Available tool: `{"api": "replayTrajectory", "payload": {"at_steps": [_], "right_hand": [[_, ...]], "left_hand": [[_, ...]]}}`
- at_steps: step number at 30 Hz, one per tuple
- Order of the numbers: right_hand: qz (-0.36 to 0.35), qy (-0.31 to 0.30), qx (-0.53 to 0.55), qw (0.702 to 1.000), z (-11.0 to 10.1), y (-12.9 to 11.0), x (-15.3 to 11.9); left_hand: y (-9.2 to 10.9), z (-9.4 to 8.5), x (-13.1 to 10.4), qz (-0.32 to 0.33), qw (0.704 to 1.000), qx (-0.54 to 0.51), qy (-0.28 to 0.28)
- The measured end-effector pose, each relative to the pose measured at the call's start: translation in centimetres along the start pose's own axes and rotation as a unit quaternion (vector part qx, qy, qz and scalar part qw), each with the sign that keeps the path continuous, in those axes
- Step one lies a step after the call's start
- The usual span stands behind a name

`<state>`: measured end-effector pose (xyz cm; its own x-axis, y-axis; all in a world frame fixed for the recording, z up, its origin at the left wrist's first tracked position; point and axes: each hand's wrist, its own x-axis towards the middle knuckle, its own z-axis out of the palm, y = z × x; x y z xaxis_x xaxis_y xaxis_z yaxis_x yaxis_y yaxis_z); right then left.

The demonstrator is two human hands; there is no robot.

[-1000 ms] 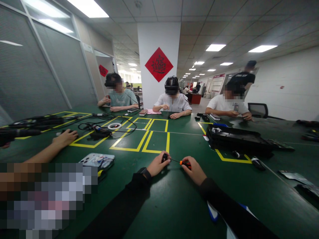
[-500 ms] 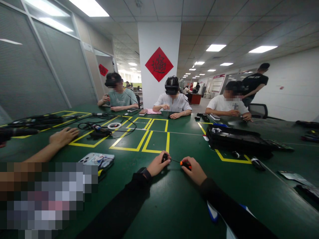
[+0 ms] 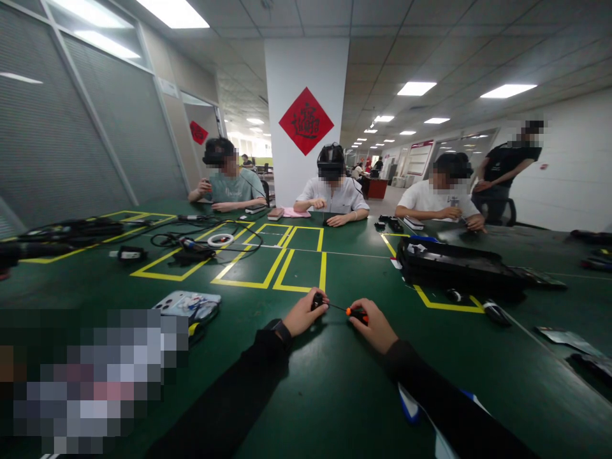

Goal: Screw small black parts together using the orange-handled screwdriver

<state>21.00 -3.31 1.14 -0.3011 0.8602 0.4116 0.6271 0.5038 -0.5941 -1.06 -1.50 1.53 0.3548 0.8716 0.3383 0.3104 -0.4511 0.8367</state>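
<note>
Screwdriver (image 3: 349, 312) over green table (image 3: 306, 408), shaft bridging both hands. Left hand (image 3: 301, 317): fingers closed round a small black part (image 3: 318, 299), probably bracing it near the tip. Right hand (image 3: 376, 327): fingers gripping the orange-and-black handle (image 3: 361, 316), seemingly to keep the shaft aimed leftward.

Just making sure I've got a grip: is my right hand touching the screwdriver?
Touching. The head view shows the right hand holding the orange-and-black screwdriver between thumb and fingers.
</note>
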Motion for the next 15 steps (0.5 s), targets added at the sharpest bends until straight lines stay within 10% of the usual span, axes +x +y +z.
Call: {"api": "replayTrajectory", "payload": {"at_steps": [15], "right_hand": [[-0.009, -0.005, 0.003, 1.000, -0.10, -0.25, 0.02]], "left_hand": [[-0.39, -0.01, 0.11, 0.005, 1.000, 0.003, -0.002]]}}
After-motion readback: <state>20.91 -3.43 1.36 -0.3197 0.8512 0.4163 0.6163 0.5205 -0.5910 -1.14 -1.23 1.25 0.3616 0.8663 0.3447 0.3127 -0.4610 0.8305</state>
